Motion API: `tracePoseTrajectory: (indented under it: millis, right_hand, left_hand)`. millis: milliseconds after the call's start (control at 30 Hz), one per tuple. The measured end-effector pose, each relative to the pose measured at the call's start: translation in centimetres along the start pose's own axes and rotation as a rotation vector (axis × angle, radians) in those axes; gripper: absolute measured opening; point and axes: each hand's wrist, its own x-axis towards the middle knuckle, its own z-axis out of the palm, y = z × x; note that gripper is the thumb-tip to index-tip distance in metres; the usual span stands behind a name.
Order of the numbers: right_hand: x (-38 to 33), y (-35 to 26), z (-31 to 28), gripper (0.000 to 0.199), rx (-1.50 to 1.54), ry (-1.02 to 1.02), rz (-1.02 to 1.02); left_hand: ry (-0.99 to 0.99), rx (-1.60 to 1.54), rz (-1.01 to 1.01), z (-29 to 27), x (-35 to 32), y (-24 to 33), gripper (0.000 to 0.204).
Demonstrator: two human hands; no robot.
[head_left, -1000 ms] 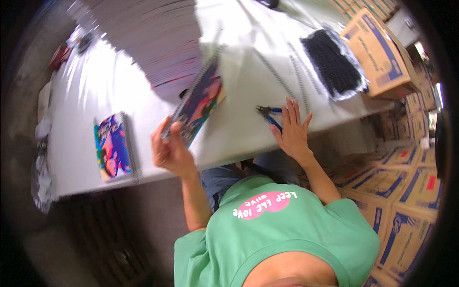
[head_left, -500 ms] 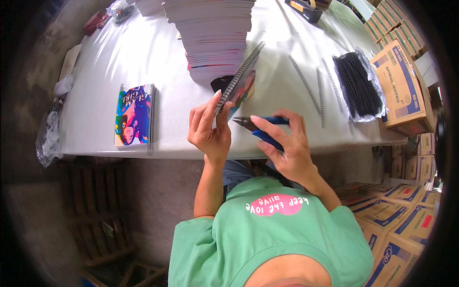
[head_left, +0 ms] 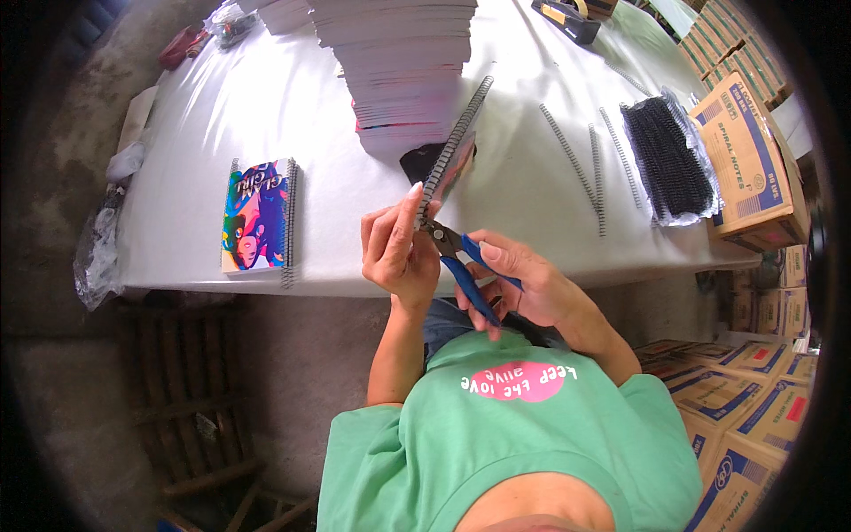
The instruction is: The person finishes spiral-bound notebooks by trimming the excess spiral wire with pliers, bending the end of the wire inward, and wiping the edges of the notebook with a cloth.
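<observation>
My left hand grips a spiral notebook tilted on edge, its dark coil facing up and its cover mostly turned away. My right hand is closed around the blue handles of small wire cutters. The cutters' jaws are at the near end of the coil, beside my left fingertips. My fingers partly hide the jaw tips, so I cannot tell whether they touch the wire. A black object, kind unclear, lies behind the notebook.
Another spiral notebook with a colourful cover lies at left on the white-covered table. A tall paper stack stands ahead. At right are loose coils, a bagged bundle of black coils, a cardboard box and a tape dispenser.
My right hand has brought the cutters left, up to the coil's near end, and its grip on the handles has turned. The left hand still holds the notebook.
</observation>
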Motion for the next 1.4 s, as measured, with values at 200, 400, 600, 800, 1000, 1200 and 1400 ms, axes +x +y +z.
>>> tracePoseTrajectory:
  millis: [200, 400, 600, 800, 1000, 1200, 1400]
  right_hand:
    - [1.1, 5.0, -0.1, 0.048, -0.819, 0.3, -0.442]
    - [2.5, 12.4, -4.5, 0.053, -1.345, 0.541, -0.002]
    - [10.5, 4.8, 2.4, 0.061, 0.028, 0.269, -0.572]
    - [23.4, -1.8, 9.6, 0.05, 0.489, -0.049, -0.43]
    - [36.1, 1.8, 14.5, 0.034, -0.167, 0.067, -0.479]
    - [35.6, 6.0, 15.6, 0.032, -0.298, 0.191, -0.428]
    - [35.4, 6.0, 16.9, 0.046, -0.278, 0.168, -0.403]
  left_hand:
    - [0.271, -0.423, -0.528, -2.2, 0.7, -1.2, 0.046]
    - [0.439, -0.549, -0.626, -7.8, 1.8, -4.7, 0.036]
    - [0.622, -0.743, -0.617, -12.3, 3.2, -4.0, 0.028]
    - [0.674, -0.473, -0.659, -18.0, 5.2, -8.8, 0.024]
    - [0.272, 0.583, -0.788, -22.0, 3.3, -19.1, 0.023]
    - [0.314, 0.518, -0.704, -21.4, -1.1, -21.9, 0.028]
    - [0.338, 0.778, -0.657, -19.6, -1.4, -22.3, 0.036]
